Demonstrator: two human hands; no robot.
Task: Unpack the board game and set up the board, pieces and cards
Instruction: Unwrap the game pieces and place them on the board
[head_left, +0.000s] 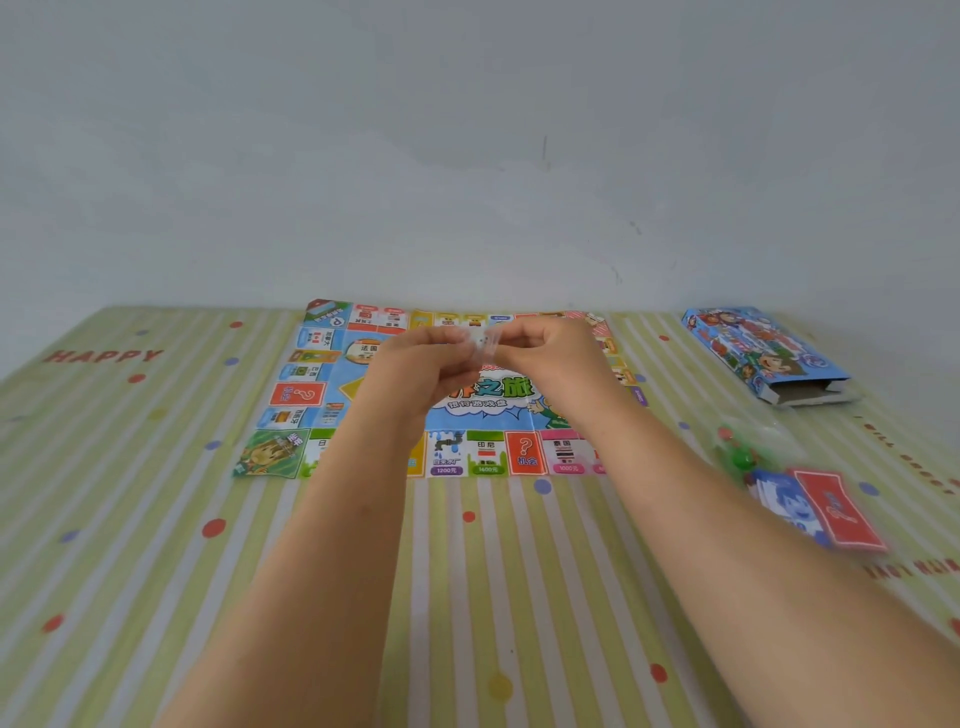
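The paper game board (311, 395) lies unfolded and flat on the striped tablecloth, far centre. Above its middle, my left hand (421, 364) and my right hand (556, 353) meet and both pinch a small clear plastic bag (488, 340) with a white die inside. At the right lie a red card stack (839, 512) and a blue card stack (784, 501), side by side. A clear bag of green and red pieces (743, 447) sits just beyond them.
The open blue game box (763, 353) lies on its side at the far right, its mouth facing me. The green striped tablecloth (156, 519) with dots covers the table up to a plain grey wall (467, 156) behind the board.
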